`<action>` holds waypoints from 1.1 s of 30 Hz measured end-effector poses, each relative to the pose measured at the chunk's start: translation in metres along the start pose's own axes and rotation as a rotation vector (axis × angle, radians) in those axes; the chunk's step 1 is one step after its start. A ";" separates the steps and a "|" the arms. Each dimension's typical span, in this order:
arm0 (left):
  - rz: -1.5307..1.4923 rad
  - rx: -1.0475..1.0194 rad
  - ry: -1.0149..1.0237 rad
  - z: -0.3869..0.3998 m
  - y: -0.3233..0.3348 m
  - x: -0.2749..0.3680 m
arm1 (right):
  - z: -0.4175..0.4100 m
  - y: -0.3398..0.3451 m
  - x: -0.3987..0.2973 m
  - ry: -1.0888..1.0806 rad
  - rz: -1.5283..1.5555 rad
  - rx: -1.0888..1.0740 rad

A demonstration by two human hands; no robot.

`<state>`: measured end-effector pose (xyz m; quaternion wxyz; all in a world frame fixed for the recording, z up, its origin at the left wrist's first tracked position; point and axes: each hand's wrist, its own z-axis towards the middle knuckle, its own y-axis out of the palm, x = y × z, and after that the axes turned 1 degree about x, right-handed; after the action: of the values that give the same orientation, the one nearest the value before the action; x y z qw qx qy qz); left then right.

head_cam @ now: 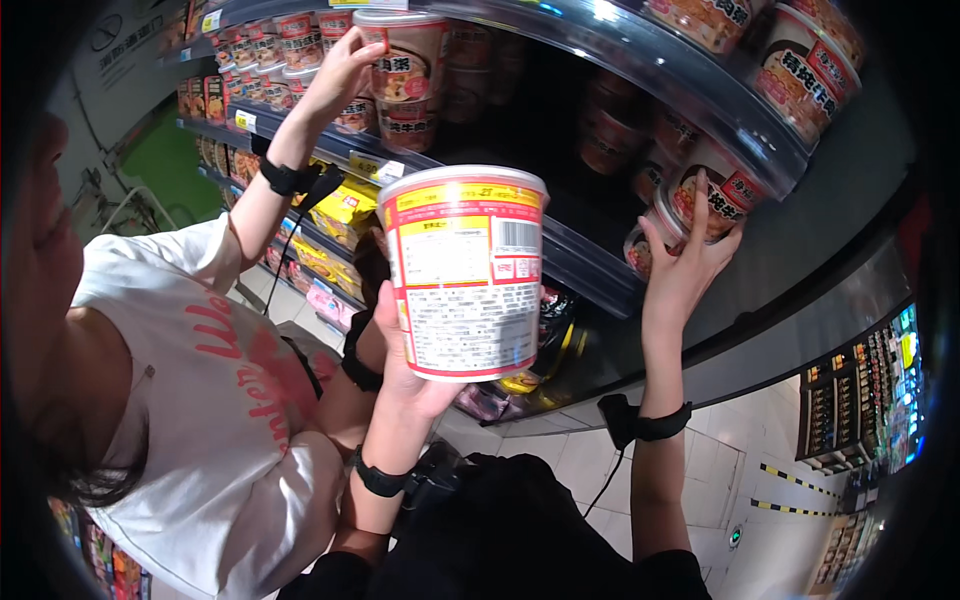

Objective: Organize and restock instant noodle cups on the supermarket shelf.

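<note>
My left hand [424,394] grips a paper instant-food tub [469,277] from below and behind, close before me. The tub's back faces me, with a barcode and dense print under a white lid. On the right, the spread fingers of my right hand [686,262] rest against the front of a tub [716,187] on the middle shelf. That tub stands above another tub [660,221], near my thumb. Whether the fingers bear any of its weight cannot be told.
At left, a person in a white T-shirt [217,375] has a hand [352,67] on a stacked tub [405,64]. Shelf edges [585,262] jut out between the tubs and me. Yellow packets [345,210] line lower shelves. A dark side panel [810,247] bounds the shelving at right.
</note>
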<state>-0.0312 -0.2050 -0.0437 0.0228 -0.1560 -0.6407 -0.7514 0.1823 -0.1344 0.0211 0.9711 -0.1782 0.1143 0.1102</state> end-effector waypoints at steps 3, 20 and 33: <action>-0.036 -0.087 -0.005 0.000 0.001 -0.006 | 0.004 -0.006 0.000 -0.032 0.017 -0.001; -0.070 -0.075 0.019 -0.005 0.013 -0.002 | 0.012 -0.014 -0.005 0.085 0.203 -0.041; -0.167 -0.104 -0.036 -0.019 0.024 -0.009 | 0.023 -0.009 -0.010 0.324 0.913 -0.011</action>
<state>-0.0212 -0.2293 -0.0261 -0.0595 -0.1163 -0.6121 -0.7799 0.1795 -0.1361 0.0477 0.7923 -0.1297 0.3301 0.4965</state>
